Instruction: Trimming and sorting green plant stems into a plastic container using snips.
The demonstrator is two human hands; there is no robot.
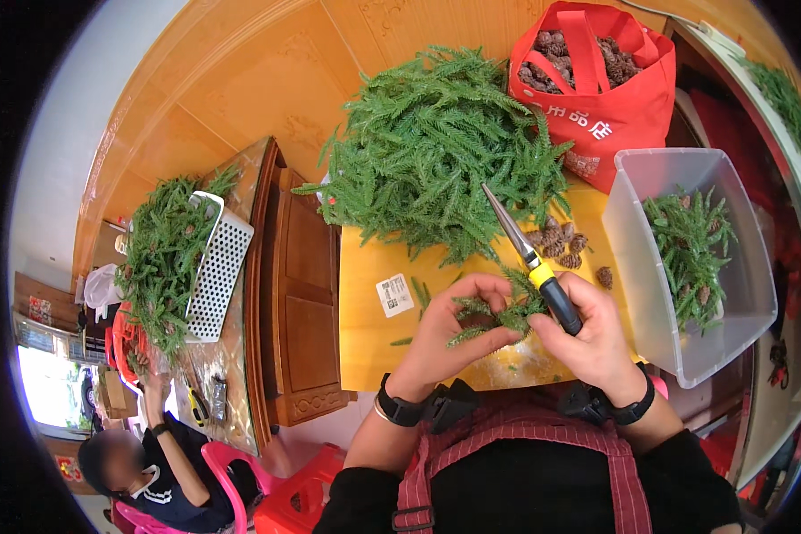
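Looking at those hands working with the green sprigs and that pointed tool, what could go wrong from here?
1. The right hand holds long pointed pliers while both hands pinch one small green sprig; the left hand sits close to the tool, so a slip might jab the fingers.
2. The loose pine cones lie near the yellow table edge beside the clear bin; a sweep of the arm might knock them off.

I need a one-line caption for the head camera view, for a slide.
Left hand holds a green sprig while right hand grips pointed pliers over a yellow table.
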